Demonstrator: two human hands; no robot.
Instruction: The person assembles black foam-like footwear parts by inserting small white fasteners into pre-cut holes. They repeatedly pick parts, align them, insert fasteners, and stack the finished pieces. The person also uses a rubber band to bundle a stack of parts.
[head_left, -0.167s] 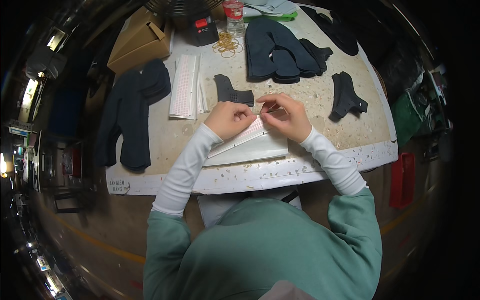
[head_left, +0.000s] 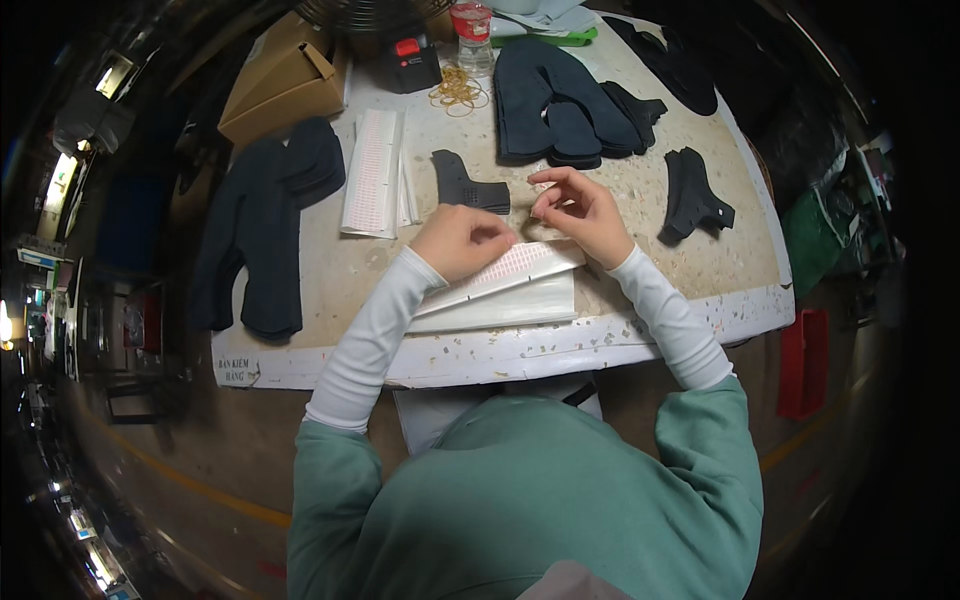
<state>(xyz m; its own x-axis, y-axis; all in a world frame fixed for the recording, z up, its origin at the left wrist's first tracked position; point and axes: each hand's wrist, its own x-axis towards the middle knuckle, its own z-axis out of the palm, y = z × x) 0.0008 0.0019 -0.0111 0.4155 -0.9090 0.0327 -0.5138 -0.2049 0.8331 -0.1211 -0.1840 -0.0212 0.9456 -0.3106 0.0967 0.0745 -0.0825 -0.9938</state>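
A sheet of small pink-printed labels (head_left: 520,263) lies slanted in front of me, over plain white paper (head_left: 520,305). My left hand (head_left: 462,243) grips the sheet's upper edge, thumb and fingers closed on it. My right hand (head_left: 590,218) hovers just off the sheet's upper right end, fingers curled and thumb toward the index finger in a pinch; whatever is in it is too small to make out. Just beyond the hands lies a small stack of dark grey cut pieces (head_left: 470,188).
More label sheets (head_left: 372,180) lie at left, beside large dark fabric pieces (head_left: 265,240). Further back are a cardboard box (head_left: 280,85), rubber bands (head_left: 458,92), a bottle (head_left: 473,40) and a dark stack (head_left: 560,105). Small dark pieces (head_left: 695,195) lie right on the table (head_left: 640,270).
My right hand has drawn away from my left, slightly up and to the right, off the sheet. The sheet's right end now shows more. My left hand stays nearly in place.
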